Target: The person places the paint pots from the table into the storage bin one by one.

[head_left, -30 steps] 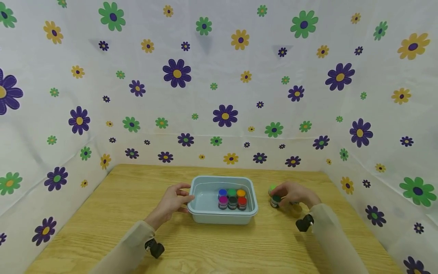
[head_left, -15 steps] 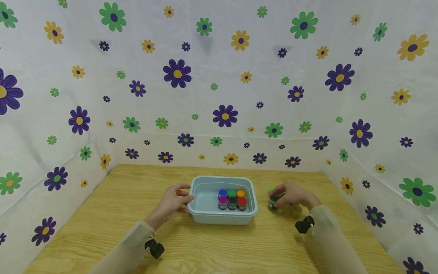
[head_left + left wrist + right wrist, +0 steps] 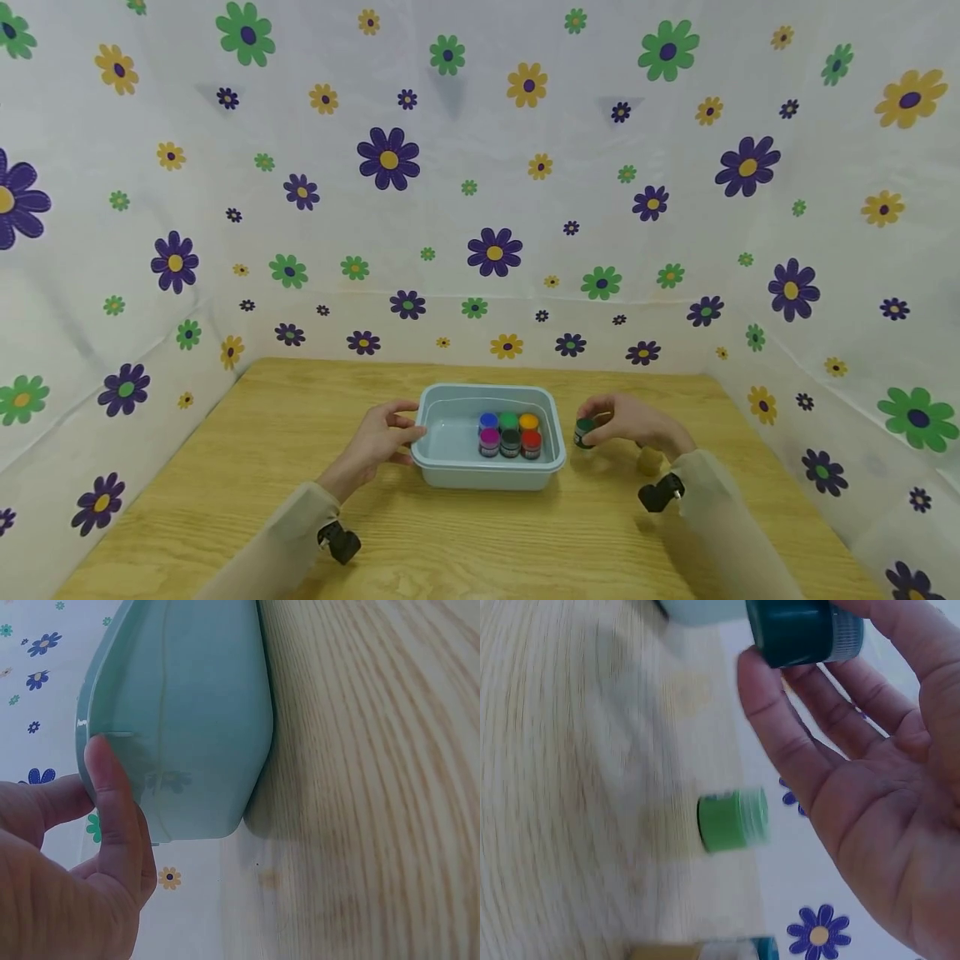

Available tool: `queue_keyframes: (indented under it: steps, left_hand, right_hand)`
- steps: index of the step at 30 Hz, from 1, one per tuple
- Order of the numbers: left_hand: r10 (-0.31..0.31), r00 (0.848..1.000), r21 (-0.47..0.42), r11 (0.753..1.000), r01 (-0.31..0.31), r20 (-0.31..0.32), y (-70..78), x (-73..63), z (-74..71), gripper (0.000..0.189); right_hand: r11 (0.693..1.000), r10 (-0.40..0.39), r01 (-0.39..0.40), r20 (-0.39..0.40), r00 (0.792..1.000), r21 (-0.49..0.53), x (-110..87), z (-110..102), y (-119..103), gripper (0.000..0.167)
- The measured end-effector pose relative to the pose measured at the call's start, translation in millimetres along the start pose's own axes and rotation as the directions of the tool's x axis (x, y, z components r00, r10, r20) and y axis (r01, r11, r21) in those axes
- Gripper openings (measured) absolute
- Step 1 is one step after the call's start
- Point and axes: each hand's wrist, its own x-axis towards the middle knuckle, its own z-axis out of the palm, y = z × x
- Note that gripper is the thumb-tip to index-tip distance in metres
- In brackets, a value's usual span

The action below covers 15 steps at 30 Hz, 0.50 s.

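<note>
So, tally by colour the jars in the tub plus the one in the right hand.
Blue jar: 1
Green jar: 1
Orange jar: 1
Purple jar: 1
Near-black jar: 1
Red jar: 1
Dark green jar in the right hand: 1
Total: 7

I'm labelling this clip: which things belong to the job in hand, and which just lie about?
Job:
dark green round jar, in the right hand
pale blue plastic tub, held by the left hand
six coloured round jars inside
likely, light green round jar, mustard-yellow round jar

Just there:
black wrist cameras
wood-grain table
flowered white sheet
</note>
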Motion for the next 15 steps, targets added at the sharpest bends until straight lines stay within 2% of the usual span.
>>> queue_keyframes:
  steps: [8, 15]
  left_hand:
    - [0.011, 1.000, -0.021, 1.000, -0.011, 0.011, -0.9, 1.2, 0.9, 0.049]
    - [0.024, 1.000, -0.030, 0.999, -0.023, 0.007, -3.9, -0.4, -0.4, 0.050]
  right_hand:
    - [0.995, -0.053, 0.056, -0.041, 0.998, 0.080, 4.3, 6.1, -17.1, 0.039]
    - [0.987, -0.006, 0.013, -0.047, 0.999, 0.157, 9.8, 11.6, -34.1, 0.043]
